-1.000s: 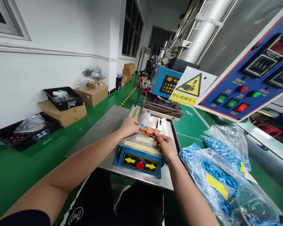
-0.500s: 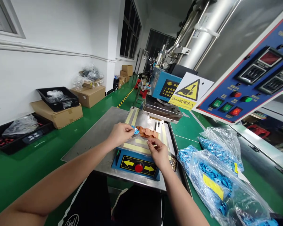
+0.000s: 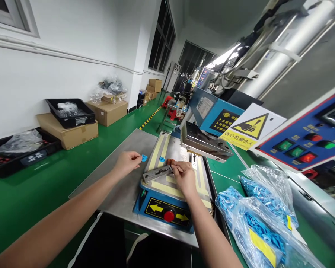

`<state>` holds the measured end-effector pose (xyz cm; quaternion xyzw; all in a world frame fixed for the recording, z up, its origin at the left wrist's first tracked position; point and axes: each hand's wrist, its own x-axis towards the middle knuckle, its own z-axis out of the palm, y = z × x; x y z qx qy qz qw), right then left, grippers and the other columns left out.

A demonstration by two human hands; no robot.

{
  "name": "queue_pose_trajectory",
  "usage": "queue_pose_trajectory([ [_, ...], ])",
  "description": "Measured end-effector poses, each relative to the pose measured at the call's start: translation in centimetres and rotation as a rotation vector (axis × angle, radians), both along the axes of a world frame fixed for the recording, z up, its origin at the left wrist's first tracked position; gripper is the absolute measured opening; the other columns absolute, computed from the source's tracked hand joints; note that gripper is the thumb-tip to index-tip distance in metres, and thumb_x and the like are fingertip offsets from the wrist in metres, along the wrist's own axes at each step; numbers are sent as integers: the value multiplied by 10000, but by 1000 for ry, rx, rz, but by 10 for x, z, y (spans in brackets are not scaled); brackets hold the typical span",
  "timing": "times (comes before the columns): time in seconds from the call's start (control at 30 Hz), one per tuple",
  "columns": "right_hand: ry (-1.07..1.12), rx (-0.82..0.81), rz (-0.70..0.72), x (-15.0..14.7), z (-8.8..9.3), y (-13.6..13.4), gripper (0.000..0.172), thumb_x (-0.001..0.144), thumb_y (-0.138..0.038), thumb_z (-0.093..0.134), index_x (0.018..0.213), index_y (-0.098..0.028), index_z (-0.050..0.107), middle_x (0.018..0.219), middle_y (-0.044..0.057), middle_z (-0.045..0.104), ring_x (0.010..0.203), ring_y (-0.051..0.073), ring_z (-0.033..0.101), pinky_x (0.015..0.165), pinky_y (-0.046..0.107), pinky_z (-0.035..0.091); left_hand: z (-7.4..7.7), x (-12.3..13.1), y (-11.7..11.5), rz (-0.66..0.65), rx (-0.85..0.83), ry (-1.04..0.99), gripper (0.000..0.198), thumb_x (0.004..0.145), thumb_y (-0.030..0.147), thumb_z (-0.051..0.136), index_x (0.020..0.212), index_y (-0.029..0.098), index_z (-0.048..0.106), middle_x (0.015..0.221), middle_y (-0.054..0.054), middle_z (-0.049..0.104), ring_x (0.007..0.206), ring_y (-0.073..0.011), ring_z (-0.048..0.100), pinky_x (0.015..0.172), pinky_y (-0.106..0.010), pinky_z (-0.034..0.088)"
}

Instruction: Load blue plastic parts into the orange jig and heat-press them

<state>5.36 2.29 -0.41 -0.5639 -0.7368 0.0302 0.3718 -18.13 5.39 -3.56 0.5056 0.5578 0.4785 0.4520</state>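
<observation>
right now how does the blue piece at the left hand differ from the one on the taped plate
The left blue piece is pinched by the left hand; the right blue piece has no hand on it. The left blue piece shows beyond the left edge of the taped plate; the right blue piece lies on that plate. Both are bright blue.

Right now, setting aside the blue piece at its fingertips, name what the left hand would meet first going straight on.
Probably the taped plate; if the left hand clears its edge, another blue piece. Height is unclear.
</observation>
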Motion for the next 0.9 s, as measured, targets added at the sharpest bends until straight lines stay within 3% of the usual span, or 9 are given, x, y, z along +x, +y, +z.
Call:
queue_pose_trajectory([
  [0.27,-376,-278,-239,-53,14,43,102,756,-258,635,767,-220,729,806,156,700,931,360,569,719,446,408,-9,-16,-2,-20,0,-43,251,642,415,649,674,166,649,607,-3,636,544,-140,620,511,-217,477],
  [0.37,-406,-287,-254,-62,14,44,120,755,-285,645,778,-206,733,836,173,702,937,365,576,748,471,396,-8,-21,-6,-34,16,-48,259,641,428,653,660,171,644,602,5,625,542,-135,613,516,-215,475],
  [0.53,-337,-258,-276,-66,12,38,156,734,-328,665,819,-213,725,894,120,714,924,311,595,768,424,411,-3,-18,-12,-60,41,-61,296,650,457,654,695,165,654,615,8,613,548,-128,606,511,-202,466],
  [0.7,-79,-94,-165,-38,8,6,127,755,-306,638,821,-216,697,811,57,703,828,229,607,757,343,442,6,-14,-21,-112,132,10,311,675,482,641,722,176,668,623,-4,639,556,-141,606,527,-215,475],
  [0.8,82,-41,-130,1,2,-19,153,770,-327,621,817,-194,679,828,63,687,757,198,616,727,317,465,14,-9,-26,-167,169,58,291,688,466,624,712,180,673,657,-23,672,604,-166,631,562,-234,499],
  [0.9,80,-38,-202,44,-3,-31,225,781,-382,601,857,-184,677,839,74,681,796,221,615,725,337,465,20,2,-28,-195,216,117,250,697,424,602,698,184,671,679,-36,697,628,-179,643,566,-235,495],
])
